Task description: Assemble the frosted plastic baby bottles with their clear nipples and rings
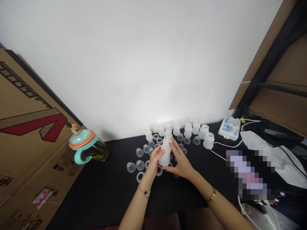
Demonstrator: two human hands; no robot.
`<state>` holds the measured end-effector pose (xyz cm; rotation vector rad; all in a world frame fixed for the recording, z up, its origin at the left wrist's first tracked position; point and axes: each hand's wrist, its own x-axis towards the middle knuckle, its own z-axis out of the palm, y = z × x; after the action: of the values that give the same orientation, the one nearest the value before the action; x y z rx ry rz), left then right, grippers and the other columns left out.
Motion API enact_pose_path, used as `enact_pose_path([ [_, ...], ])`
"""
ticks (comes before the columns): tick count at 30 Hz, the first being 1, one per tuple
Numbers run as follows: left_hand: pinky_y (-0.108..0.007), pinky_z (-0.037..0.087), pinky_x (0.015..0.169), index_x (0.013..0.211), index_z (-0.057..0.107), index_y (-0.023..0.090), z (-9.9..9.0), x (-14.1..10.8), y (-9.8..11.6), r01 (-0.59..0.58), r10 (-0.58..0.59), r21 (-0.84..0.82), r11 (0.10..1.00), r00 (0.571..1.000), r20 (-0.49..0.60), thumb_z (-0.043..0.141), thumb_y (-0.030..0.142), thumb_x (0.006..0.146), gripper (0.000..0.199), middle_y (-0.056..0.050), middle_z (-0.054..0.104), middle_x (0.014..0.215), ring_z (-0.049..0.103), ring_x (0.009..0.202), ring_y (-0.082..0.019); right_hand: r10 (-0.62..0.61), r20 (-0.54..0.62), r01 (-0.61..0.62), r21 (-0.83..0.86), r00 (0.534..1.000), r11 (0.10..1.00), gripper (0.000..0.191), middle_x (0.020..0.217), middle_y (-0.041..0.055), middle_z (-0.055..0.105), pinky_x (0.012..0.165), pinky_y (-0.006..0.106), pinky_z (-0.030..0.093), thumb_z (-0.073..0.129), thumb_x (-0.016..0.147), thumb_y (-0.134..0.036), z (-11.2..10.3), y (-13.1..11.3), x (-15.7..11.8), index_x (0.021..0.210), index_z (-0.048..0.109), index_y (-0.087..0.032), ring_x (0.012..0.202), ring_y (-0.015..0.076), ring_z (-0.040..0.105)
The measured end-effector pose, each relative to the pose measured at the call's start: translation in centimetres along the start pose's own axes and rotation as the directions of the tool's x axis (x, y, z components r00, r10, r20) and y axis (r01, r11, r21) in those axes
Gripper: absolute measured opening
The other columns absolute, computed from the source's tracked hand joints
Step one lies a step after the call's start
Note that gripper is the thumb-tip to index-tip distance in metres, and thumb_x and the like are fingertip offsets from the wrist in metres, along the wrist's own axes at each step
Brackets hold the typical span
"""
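A white bottle (165, 155) with a clear domed top stands upright between my hands, above the black table (107, 191). My left hand (155, 159) is wrapped round its left side. On the right, my right hand (181, 159) holds it too, fingers at the upper part and thumb near the base. Clear caps (131, 167) and translucent rings (140, 177) lie spread around both hands. Behind them, several white bottle bodies (188, 130) stand in a row along the wall. Some small parts are partly hidden behind my right hand.
At the left stand a teal and orange lidded jug (83, 142) and a large cardboard box (26, 127). To the right are a power strip (229, 127) with white cables, crumpled white paper (285, 166) and a pixelated patch.
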<state>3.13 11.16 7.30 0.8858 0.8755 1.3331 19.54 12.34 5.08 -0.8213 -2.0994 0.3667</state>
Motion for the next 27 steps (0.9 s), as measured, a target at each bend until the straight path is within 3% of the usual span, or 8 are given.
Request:
enact_pose_path([
  [17,-0.030,0.048,0.090,0.116,0.071,0.018,-0.39,0.19,0.07,-0.095,0.096,0.033,0.995,0.995,-0.011,0.080,0.035,0.075,0.045,-0.011,0.072,0.118,0.064,0.111,-0.027,-0.026,0.000,0.026,-0.038,1.000,0.999,0.089,0.162,0.0124,0.027,0.111,0.053,0.042,0.069,0.089,-0.041,0.19,0.37,-0.17,0.160,0.017,-0.032,0.144,0.0339,0.037],
  [27,-0.028,0.049,0.079,0.114,0.074,0.016,-0.09,0.10,0.30,-0.082,0.083,0.036,0.996,0.996,-0.024,0.078,0.043,0.075,0.048,-0.010,0.073,0.111,0.067,0.098,-0.026,-0.037,-0.015,0.037,-0.033,0.999,0.999,0.087,0.163,0.0107,0.027,0.109,0.050,0.045,0.071,0.086,-0.044,0.12,0.24,-0.14,0.158,0.024,-0.033,0.143,0.0344,0.039],
])
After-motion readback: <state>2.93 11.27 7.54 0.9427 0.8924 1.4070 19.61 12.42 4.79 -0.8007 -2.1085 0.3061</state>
